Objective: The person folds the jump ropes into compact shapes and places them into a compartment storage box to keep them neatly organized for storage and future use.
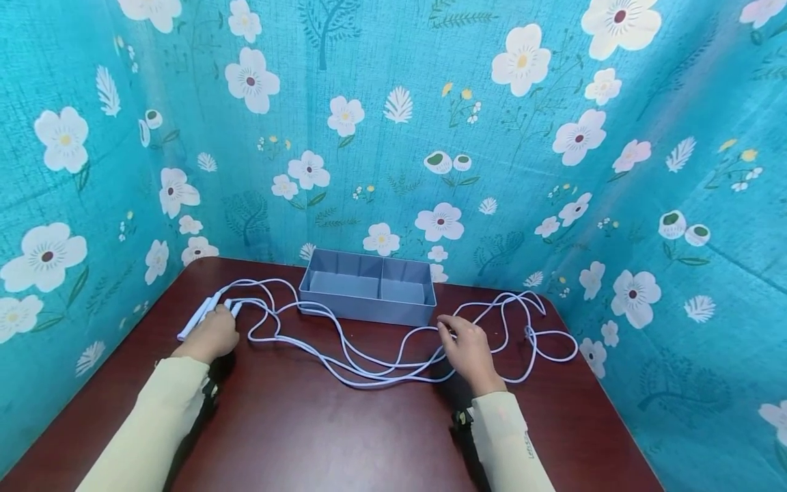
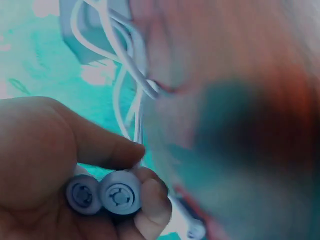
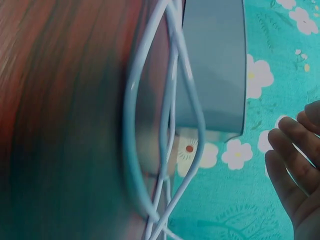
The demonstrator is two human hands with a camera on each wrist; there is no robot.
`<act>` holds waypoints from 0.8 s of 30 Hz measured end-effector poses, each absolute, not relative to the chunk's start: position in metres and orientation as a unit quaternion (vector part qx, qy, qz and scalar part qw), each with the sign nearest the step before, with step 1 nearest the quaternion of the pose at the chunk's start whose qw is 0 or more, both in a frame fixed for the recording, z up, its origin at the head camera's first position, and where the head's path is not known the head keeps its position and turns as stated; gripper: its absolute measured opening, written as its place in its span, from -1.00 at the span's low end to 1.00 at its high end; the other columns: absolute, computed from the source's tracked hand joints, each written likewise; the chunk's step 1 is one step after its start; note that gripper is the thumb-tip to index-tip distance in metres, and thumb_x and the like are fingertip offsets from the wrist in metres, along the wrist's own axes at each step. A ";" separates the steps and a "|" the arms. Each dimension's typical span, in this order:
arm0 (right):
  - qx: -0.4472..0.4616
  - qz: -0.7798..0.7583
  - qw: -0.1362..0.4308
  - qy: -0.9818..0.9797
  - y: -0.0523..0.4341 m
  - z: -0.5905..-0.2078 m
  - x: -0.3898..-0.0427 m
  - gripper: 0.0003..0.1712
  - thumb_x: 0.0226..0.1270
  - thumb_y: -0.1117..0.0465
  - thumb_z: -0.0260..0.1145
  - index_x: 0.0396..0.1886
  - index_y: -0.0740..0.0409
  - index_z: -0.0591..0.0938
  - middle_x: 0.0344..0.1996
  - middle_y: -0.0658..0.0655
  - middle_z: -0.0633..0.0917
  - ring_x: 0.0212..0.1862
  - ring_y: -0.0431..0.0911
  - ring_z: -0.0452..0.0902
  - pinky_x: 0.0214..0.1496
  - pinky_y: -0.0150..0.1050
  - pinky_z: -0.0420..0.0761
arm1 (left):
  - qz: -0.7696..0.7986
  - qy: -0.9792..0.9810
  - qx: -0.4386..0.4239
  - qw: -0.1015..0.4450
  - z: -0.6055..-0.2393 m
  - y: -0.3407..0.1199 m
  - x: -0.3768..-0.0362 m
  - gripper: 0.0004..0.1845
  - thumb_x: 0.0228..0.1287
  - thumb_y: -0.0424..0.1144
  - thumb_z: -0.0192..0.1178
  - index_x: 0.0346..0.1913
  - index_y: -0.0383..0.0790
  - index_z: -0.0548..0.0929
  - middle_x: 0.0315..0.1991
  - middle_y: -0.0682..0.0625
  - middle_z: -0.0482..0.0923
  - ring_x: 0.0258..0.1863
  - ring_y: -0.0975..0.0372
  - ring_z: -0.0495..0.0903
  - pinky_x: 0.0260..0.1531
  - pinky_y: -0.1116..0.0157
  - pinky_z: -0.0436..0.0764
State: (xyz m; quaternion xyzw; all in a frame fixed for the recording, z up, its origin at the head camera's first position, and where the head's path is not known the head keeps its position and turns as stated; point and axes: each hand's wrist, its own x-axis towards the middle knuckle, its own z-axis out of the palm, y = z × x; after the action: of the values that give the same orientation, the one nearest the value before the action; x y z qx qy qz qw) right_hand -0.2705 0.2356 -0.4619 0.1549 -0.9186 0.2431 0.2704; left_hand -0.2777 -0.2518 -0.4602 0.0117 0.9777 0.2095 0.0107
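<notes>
My left hand (image 1: 212,335) grips two white jump-rope handles at the table's left side. Their round ends, one handle end (image 2: 120,192) beside the other, show in the left wrist view between thumb and fingers. Another white handle (image 2: 194,229) lies just beyond the fingers. From the handles the pale jump-rope cords (image 1: 363,385) run in loose curves across the table to the right. Above the cords is my right hand (image 1: 472,352), its fingers (image 3: 295,160) loosely extended with nothing between them in the right wrist view.
A grey two-compartment box (image 1: 369,307) stands at the back of the dark red table (image 1: 332,437). Cord loops with a knot (image 1: 530,333) lie at the right. A blue flowered curtain (image 1: 381,137) hangs behind and on both sides.
</notes>
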 end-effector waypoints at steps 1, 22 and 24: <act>0.160 0.245 0.275 -0.916 0.233 -0.461 -0.271 -0.76 0.38 0.18 0.27 -0.06 0.16 0.72 -0.16 0.10 0.73 -0.12 -0.03 0.66 -0.05 -0.05 0.61 | 0.210 0.978 0.014 -0.002 -0.456 -0.248 -0.277 -0.47 0.10 -0.46 0.08 -0.02 -0.85 0.15 -0.23 -0.62 0.35 -0.13 -0.37 0.46 -0.07 -0.21 0.45; 0.203 0.280 0.275 -0.897 0.191 -0.451 -0.272 -0.51 0.27 0.03 0.39 0.15 0.12 0.63 0.05 0.12 0.67 0.11 0.01 0.57 0.09 0.00 0.54 | 0.273 0.939 0.188 -0.097 -0.404 -0.167 -0.243 -0.41 0.45 -0.30 0.03 0.42 -0.44 0.13 0.23 -0.34 0.35 0.14 -0.10 0.42 0.17 -0.12 0.35; 0.202 0.285 0.272 -0.897 0.191 -0.451 -0.270 -0.49 0.25 0.04 0.41 0.17 0.10 0.62 0.07 0.12 0.66 0.12 0.02 0.56 0.10 0.02 0.53 | 0.282 0.932 0.204 -0.097 -0.406 -0.159 -0.239 -0.41 0.44 -0.29 0.05 0.43 -0.40 0.17 0.23 -0.31 0.36 0.12 -0.08 0.44 0.16 -0.11 0.38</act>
State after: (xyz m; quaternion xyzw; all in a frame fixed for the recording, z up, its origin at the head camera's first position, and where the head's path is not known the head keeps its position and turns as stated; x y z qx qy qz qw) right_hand -0.2697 0.1906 -0.4512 0.2017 -0.8969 0.2849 0.2716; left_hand -0.2392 -0.1586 -0.4061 0.2043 0.9325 0.2817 -0.0971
